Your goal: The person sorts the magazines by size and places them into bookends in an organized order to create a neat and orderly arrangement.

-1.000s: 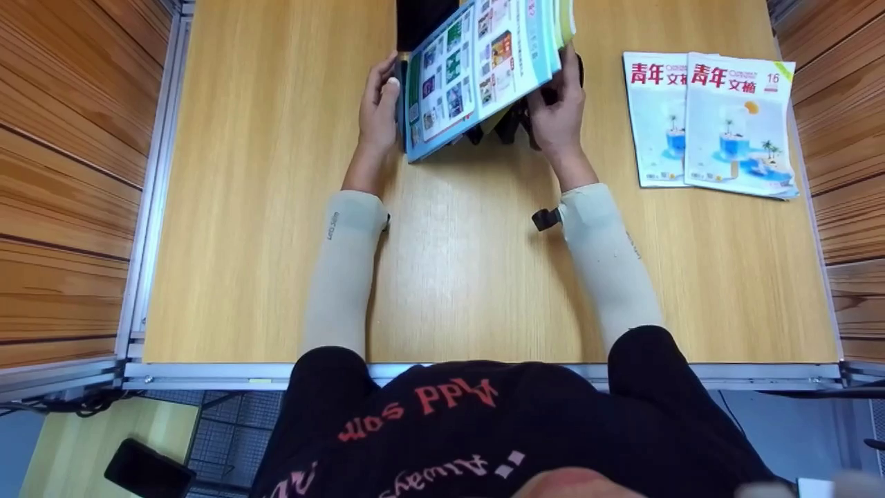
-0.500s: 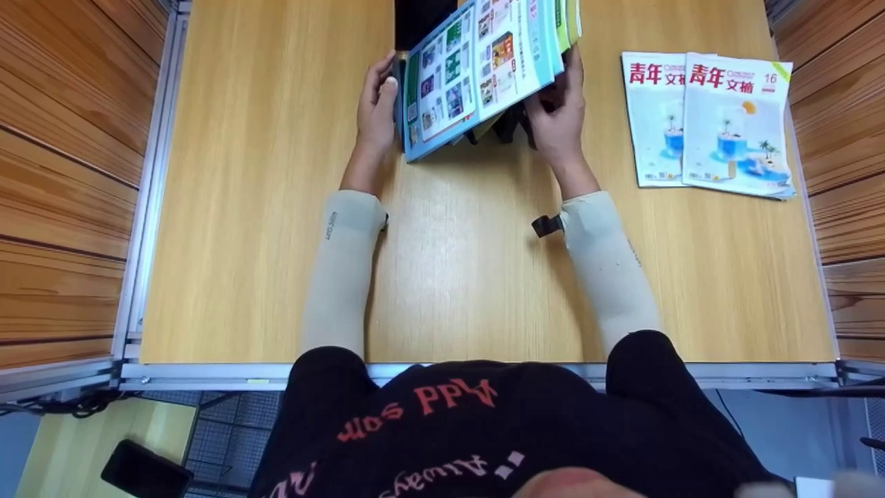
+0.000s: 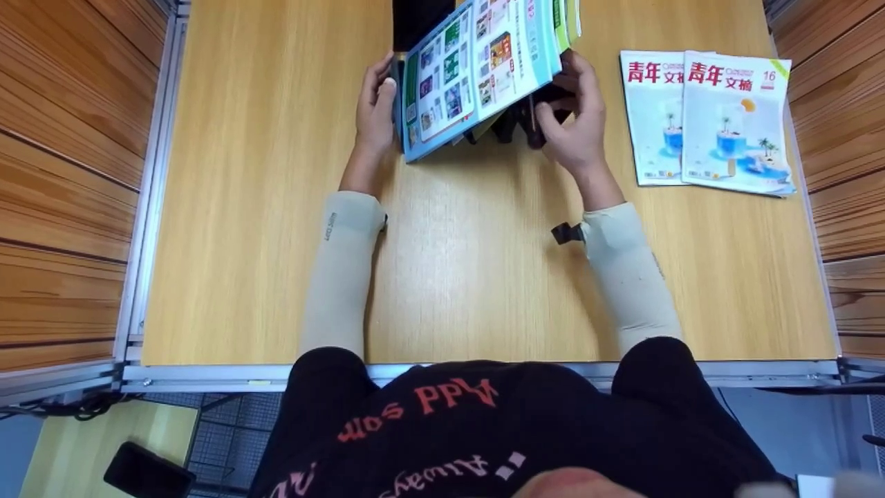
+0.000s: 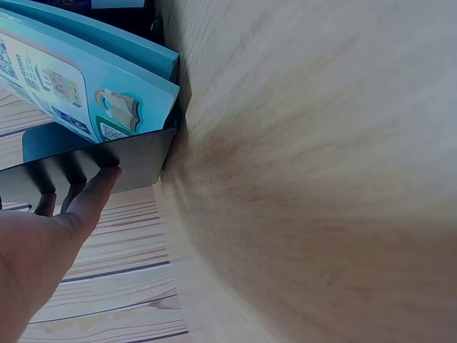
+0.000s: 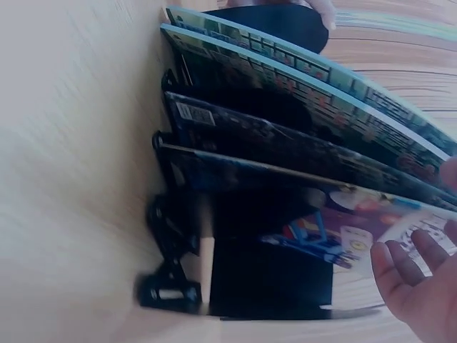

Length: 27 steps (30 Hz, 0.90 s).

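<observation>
Several upright magazines stand tilted in a black bookend rack (image 5: 168, 236) with folding links. The outermost magazine (image 3: 456, 83) shows a light blue back cover with rows of small pictures. On the left, my left hand (image 3: 374, 114) presses its fingertips against the dark end plate (image 4: 136, 161) of the rack; the light blue magazine (image 4: 86, 86) leans just inside that plate. At the other end is my right hand (image 3: 581, 131), fingers spread and slightly bent beside a magazine with a colourful cover (image 5: 335, 221). Whether those fingertips touch it I cannot tell.
Two matching magazines (image 3: 736, 124) overlap flat on the table (image 3: 456, 277) at the right. A black object (image 3: 422, 21) lies behind the rack. Wood-patterned panels (image 3: 69, 207) flank the table, and a dark phone-like object (image 3: 148, 470) lies lower left.
My right hand has shifted right and slightly toward me, away from the magazines, with its thumb and fingers spreading. The left hand and the magazines stay nearly the same.
</observation>
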Available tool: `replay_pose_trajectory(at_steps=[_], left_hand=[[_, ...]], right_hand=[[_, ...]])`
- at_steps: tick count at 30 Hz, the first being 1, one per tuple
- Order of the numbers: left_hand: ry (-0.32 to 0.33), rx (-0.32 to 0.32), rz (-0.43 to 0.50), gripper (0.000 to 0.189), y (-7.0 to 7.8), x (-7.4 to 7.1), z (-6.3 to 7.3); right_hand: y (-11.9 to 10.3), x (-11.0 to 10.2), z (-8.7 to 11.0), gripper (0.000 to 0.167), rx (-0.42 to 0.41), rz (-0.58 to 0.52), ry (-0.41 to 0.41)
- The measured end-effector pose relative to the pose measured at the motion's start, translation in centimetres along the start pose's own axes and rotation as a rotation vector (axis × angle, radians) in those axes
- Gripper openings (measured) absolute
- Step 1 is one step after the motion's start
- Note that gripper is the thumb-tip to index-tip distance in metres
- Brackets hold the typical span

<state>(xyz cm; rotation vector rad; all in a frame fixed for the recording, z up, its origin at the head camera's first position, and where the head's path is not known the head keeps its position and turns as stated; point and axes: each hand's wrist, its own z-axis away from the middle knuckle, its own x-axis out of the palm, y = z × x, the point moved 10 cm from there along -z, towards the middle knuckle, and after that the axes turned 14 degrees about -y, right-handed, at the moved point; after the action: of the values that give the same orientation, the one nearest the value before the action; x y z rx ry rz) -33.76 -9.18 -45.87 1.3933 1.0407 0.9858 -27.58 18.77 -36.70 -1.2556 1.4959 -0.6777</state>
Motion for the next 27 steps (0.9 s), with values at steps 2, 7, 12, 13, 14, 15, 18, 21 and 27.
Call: replay_pose_trajectory(at_steps=[2, 7, 12, 13, 14, 15, 18, 21, 27], left_hand=[[0.002, 0.007, -0.006, 0.044, 0.1, 0.0, 0.0], [0.007, 0.002, -0.004, 0.044, 0.1, -0.1, 0.0], [0.002, 0.007, -0.006, 0.044, 0.1, -0.1, 0.0], [0.0, 0.008, -0.007, 0.044, 0.1, -0.1, 0.0], [-0.001, 0.008, -0.006, 0.044, 0.1, -0.1, 0.0], [-0.001, 0.006, -0.004, 0.044, 0.0, -0.1, 0.0], [-0.001, 0.003, 0.0, 0.044, 0.0, -0.2, -0.1], [-0.002, -0.004, 0.004, 0.043, 0.0, -0.2, -0.1], [-0.006, -0.002, 0.004, 0.044, -0.1, -0.1, 0.0]], right_hand=[[-0.6, -0.5, 0.2, 0.056, -0.021, 0.011, 0.0], [-1.1, -2.4, 0.7, 0.052, -0.063, 0.086, -0.003], [-0.8, -4.3, 1.3, 0.052, -0.071, 0.199, -0.029], [-0.5, -4.7, 1.4, 0.053, -0.059, 0.223, -0.039], [-0.1, -5.1, 1.5, 0.054, -0.043, 0.25, -0.052], [0.5, -5.5, 1.5, 0.055, -0.025, 0.278, -0.066], [3.1, -6.9, 1.8, 0.059, 0.029, 0.357, -0.111], [5.9, -8.3, 2.1, 0.063, 0.103, 0.439, -0.171], [9.6, -10.3, 3.5, 0.068, 0.294, 0.544, -0.294]])
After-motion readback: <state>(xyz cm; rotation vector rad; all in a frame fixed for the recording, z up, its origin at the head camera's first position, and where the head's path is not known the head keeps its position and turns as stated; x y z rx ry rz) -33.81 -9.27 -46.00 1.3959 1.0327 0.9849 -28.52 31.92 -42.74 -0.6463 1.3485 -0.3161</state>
